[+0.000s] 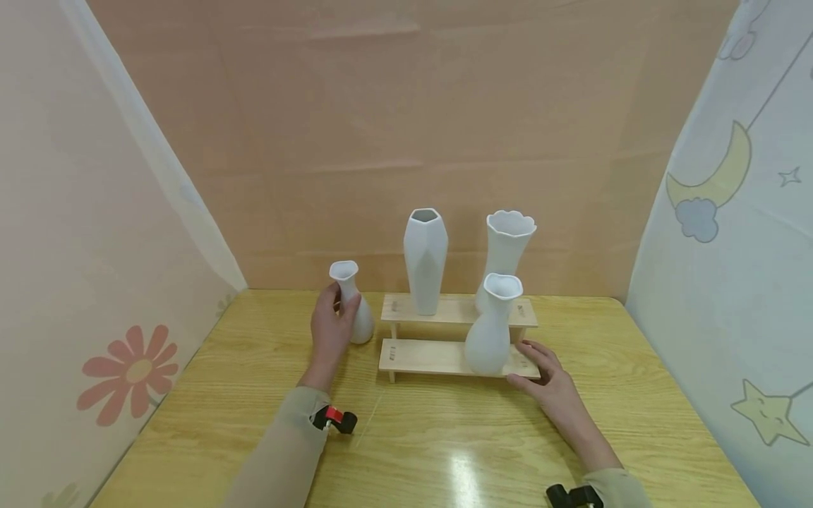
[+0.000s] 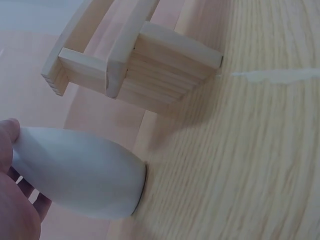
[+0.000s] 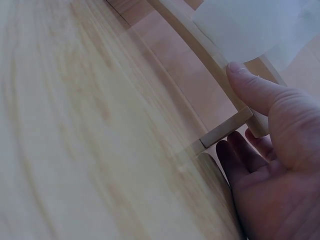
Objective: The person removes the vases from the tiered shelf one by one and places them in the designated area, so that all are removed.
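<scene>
My left hand (image 1: 332,330) grips a small white vase (image 1: 363,321) by its narrow neck, left of a two-step wooden stand (image 1: 419,356). In the left wrist view the vase (image 2: 85,170) has its base at the tabletop; thumb and fingers are round its upper part. My right hand (image 1: 559,391) holds the right end of the lower step. In the right wrist view its thumb (image 3: 255,90) lies along the front edge and its fingers curl by the end. Close to that thumb, a white vase with a rounded belly (image 1: 488,343) stands on the lower step.
On the upper step stand a tall faceted white vase (image 1: 425,261) at left and a white vase with a scalloped rim (image 1: 508,243) at right, partly hidden by the front vase. A wood-grain table (image 1: 432,437) lies below, with cloth-covered walls (image 1: 413,127) behind and at both sides.
</scene>
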`<state>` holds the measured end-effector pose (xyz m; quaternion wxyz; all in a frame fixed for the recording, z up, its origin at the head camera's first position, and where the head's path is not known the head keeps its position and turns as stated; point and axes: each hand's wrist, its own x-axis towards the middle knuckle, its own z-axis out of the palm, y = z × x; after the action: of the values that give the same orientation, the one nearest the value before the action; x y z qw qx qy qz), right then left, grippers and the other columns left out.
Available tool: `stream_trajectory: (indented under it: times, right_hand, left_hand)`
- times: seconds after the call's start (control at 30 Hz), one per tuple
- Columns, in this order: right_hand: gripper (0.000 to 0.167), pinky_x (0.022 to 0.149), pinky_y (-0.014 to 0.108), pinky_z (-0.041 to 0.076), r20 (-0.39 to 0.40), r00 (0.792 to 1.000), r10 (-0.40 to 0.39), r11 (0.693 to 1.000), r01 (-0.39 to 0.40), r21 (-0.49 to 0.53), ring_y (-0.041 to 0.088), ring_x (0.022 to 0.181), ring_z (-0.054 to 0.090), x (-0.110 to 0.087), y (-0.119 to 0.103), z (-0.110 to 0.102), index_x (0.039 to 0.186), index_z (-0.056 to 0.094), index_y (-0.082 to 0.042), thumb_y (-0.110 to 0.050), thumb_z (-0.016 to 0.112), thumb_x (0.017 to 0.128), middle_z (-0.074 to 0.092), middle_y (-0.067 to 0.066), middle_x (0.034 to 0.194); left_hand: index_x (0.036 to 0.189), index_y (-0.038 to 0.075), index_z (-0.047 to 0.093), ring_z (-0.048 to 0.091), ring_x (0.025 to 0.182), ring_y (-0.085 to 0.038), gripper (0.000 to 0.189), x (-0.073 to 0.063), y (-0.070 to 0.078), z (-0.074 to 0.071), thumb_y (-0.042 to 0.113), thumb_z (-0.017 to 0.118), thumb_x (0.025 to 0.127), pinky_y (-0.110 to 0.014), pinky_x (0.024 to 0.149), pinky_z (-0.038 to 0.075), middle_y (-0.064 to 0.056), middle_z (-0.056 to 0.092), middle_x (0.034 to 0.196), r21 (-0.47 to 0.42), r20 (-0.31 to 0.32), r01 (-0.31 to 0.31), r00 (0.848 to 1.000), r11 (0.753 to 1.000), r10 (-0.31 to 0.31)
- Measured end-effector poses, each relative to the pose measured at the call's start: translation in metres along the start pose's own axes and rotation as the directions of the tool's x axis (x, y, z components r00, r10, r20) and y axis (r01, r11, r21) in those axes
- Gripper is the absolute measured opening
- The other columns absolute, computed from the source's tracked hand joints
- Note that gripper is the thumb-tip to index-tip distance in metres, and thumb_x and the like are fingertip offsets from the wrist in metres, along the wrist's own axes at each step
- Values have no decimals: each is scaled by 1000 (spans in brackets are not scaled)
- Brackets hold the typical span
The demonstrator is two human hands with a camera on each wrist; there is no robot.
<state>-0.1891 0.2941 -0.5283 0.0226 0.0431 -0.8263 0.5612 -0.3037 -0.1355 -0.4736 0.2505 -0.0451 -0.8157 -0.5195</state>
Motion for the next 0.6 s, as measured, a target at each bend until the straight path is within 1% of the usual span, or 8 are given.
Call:
stream_trajectory:
  times: [0.1, 0.17, 0.23, 0.27, 0.4, 0.47, 0.57, 0.6]
  right_hand:
    - [77, 99, 6, 40, 3, 1000, 0, 1000, 0, -1, 43, 160, 29, -1, 0, 0, 169, 46, -14, -33, 81, 104, 25, 13, 178]
    - [78, 99, 7, 42, 6, 1000, 4, 1000, -4, 7, 44, 156, 38, -1, 0, 1, 170, 45, -14, -33, 81, 104, 24, 14, 178]
    - [78, 99, 8, 44, 7, 1000, 9, 1000, -9, 13, 43, 154, 40, -1, 0, 1, 170, 44, -14, -33, 81, 104, 23, 14, 179]
    - [78, 98, 9, 45, 8, 1000, 8, 1000, -9, 14, 44, 151, 44, -1, 0, 1, 170, 44, -14, -33, 81, 104, 22, 15, 179]
    - [77, 99, 10, 46, 1, 1000, 8, 1000, -8, 10, 42, 152, 43, -1, -2, 1, 169, 45, -15, -35, 81, 104, 23, 13, 179]
    - [76, 98, 11, 48, 2, 1000, 7, 1000, -7, 13, 43, 147, 50, -1, -2, 1, 169, 46, -15, -34, 81, 104, 24, 14, 178]
    - [77, 98, 11, 47, 1, 1000, 8, 1000, -8, 6, 43, 149, 47, -1, -3, 0, 169, 46, -15, -35, 81, 104, 25, 14, 178]
    - [77, 98, 10, 46, 1, 1000, 7, 1000, -7, 0, 43, 152, 44, -1, -3, 0, 169, 46, -14, -35, 81, 104, 25, 14, 178]
  left_hand:
    - [151, -1, 60, 62, 129, -40, 48, -3, 0, 1, 22, 73, 110, -59, 110, 52, -22, 64, 141, 2, 2, 6, 1000, 1000, -6]
    - [152, 0, 59, 62, 128, -41, 49, -4, 1, 2, 23, 72, 111, -60, 109, 52, -22, 63, 142, 6, 2, 13, 1000, 1000, -13]
    - [153, 1, 58, 62, 126, -41, 49, -5, 0, 4, 23, 71, 111, -60, 108, 52, -22, 63, 142, 13, -2, 21, 1000, 1000, -21]
    - [153, 1, 58, 62, 125, -41, 50, -6, 0, 4, 24, 71, 111, -60, 107, 53, -21, 62, 142, 15, -5, 23, 1000, 1000, -23]
    - [153, 1, 58, 62, 126, -41, 50, -6, -2, 7, 24, 71, 111, -62, 106, 53, -22, 62, 141, 10, -19, 24, 1000, 1000, -24]
    - [152, 1, 58, 62, 127, -40, 50, -7, -2, 8, 24, 72, 111, -63, 106, 53, -22, 62, 141, 3, -24, 27, 999, 1000, -27]
    - [152, 1, 58, 62, 127, -40, 49, -7, -3, 9, 24, 72, 111, -63, 107, 53, -21, 62, 141, -4, -32, 31, 999, 1000, -31]
    - [152, 1, 58, 61, 127, -40, 49, -7, -3, 10, 24, 72, 111, -63, 107, 53, -21, 62, 141, -4, -35, 31, 999, 1000, -31]
